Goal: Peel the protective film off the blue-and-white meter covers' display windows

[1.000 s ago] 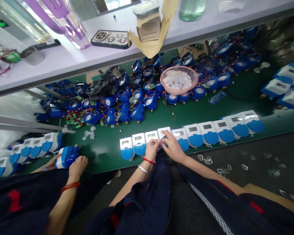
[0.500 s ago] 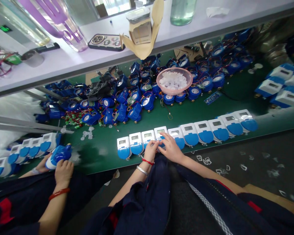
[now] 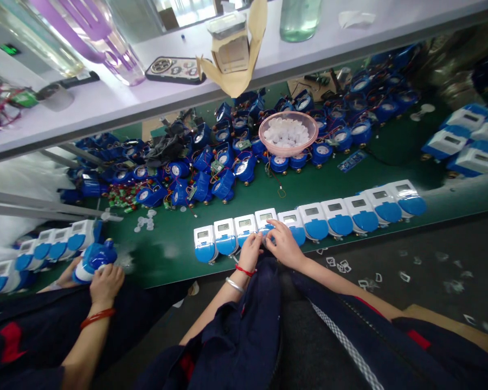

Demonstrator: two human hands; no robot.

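Several white-and-blue meters with small displays stand in a row along the front edge of the green table (image 3: 162, 249). My left hand (image 3: 251, 252), with a red string and a silver bangle at the wrist, has its fingers pinched in front of a meter (image 3: 244, 223). Close beside it, my right hand (image 3: 283, 244) is bent at the fingertips over the lower part of another meter (image 3: 265, 216). Whatever lies between the fingertips of either hand is too small to make out.
A pink bowl of white pieces (image 3: 288, 134) rests among many blue meter bodies (image 3: 223, 184). At the left, a co-worker's hands (image 3: 106, 281) hold a blue meter (image 3: 95, 259). Above runs a white shelf (image 3: 162, 100) with bottles, a phone and an opened box.
My fingertips have moved slightly apart, the left hand a little lower. The co-worker's hands have turned the blue meter a little.
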